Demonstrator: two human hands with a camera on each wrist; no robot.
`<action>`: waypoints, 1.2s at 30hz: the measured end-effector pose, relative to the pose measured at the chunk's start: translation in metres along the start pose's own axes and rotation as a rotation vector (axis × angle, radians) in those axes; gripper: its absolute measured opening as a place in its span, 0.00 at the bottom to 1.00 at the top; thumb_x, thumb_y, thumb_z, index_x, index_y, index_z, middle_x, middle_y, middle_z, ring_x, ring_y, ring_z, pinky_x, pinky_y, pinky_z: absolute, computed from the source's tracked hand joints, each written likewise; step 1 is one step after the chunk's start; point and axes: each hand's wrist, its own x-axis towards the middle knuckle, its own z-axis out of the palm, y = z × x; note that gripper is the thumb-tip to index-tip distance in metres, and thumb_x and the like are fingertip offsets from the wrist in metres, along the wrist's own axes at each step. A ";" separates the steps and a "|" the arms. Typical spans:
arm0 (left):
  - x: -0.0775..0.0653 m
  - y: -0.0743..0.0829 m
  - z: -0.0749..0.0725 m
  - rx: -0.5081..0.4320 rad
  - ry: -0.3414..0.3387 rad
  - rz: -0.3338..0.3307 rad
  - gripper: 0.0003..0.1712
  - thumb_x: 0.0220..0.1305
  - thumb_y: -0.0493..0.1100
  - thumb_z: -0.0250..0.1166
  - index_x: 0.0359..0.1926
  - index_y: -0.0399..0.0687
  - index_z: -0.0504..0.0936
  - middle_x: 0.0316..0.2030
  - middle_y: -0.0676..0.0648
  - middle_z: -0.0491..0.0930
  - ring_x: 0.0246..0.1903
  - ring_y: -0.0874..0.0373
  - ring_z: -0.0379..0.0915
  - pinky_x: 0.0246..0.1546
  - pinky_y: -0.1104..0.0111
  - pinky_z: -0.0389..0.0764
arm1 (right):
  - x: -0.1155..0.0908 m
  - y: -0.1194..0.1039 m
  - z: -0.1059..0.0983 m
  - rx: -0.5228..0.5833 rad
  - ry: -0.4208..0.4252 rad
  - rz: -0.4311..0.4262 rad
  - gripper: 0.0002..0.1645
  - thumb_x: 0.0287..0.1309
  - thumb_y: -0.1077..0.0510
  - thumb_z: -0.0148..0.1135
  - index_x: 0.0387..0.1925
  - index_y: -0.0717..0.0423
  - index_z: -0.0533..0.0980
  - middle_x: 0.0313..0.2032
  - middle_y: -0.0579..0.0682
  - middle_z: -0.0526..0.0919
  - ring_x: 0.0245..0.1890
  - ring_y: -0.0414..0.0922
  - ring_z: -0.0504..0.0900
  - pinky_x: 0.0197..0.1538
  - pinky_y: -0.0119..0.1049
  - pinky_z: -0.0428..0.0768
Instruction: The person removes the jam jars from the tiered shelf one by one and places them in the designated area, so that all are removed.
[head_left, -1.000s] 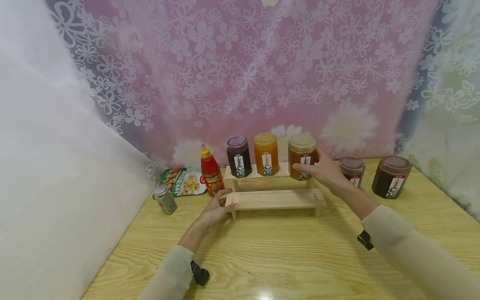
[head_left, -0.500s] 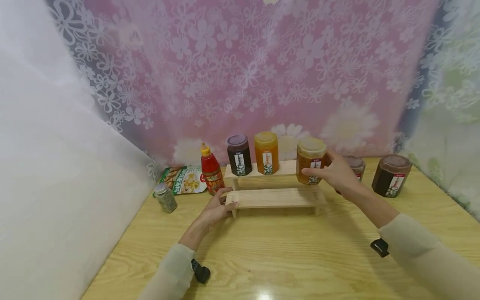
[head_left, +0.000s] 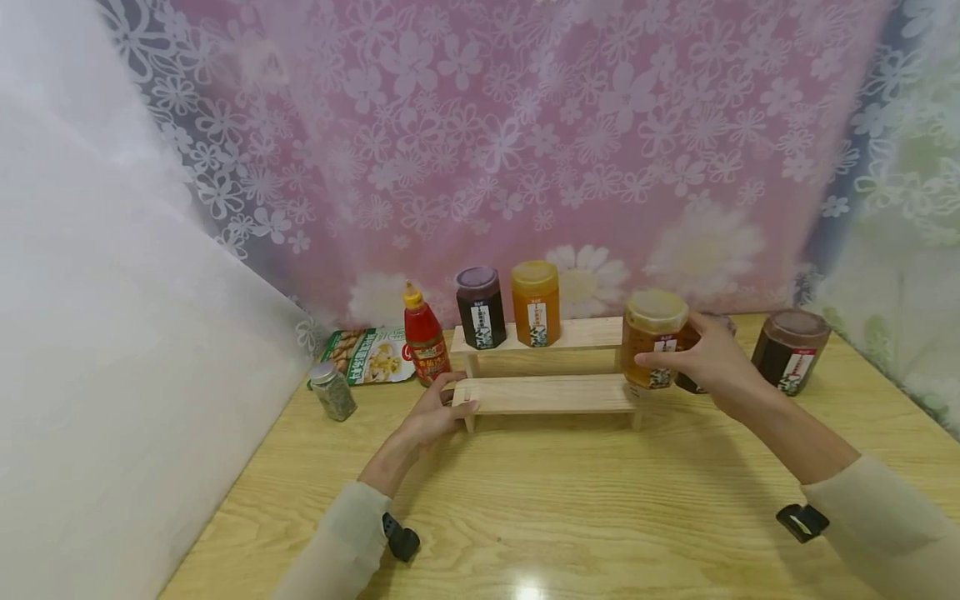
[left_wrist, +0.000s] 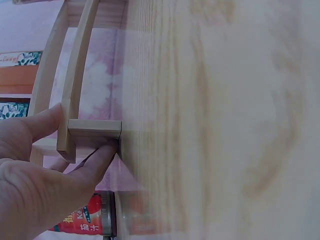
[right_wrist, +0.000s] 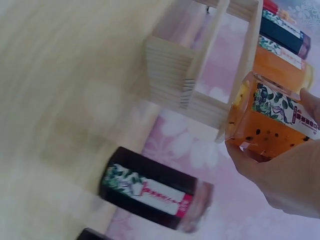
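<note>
My right hand [head_left: 716,362] grips an amber jar [head_left: 648,337] with a pale yellow lid, thumb across its front. Dark seeds show through the jar [right_wrist: 265,127] in the right wrist view. It is held up at the right end of a two-step wooden rack [head_left: 555,393], overlapping the rack's corner in the head view. My left hand [head_left: 433,414] holds the left end of the lower step; in the left wrist view, its fingers [left_wrist: 97,162] curl around the leg. A dark jar [head_left: 482,321] and an orange jar [head_left: 537,317] stand on the upper step.
A red sauce bottle [head_left: 425,342] stands left of the rack, beside a flat food packet [head_left: 378,357] and a small spice jar [head_left: 332,392]. Right of the rack are a dark jar [right_wrist: 150,190], partly hidden by my right hand in the head view, and another [head_left: 791,350].
My right hand has carried the amber jar from over the upper step rightward and down, past the rack's right end. The left hand keeps its hold on the rack.
</note>
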 end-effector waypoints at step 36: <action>0.000 0.002 -0.001 0.016 -0.004 -0.008 0.38 0.72 0.40 0.68 0.76 0.45 0.62 0.69 0.31 0.67 0.61 0.41 0.75 0.58 0.49 0.81 | -0.063 0.116 -0.111 -0.379 0.219 0.230 0.33 0.61 0.46 0.76 0.47 0.66 0.68 0.36 0.51 0.76 0.32 0.43 0.70 0.31 0.38 0.71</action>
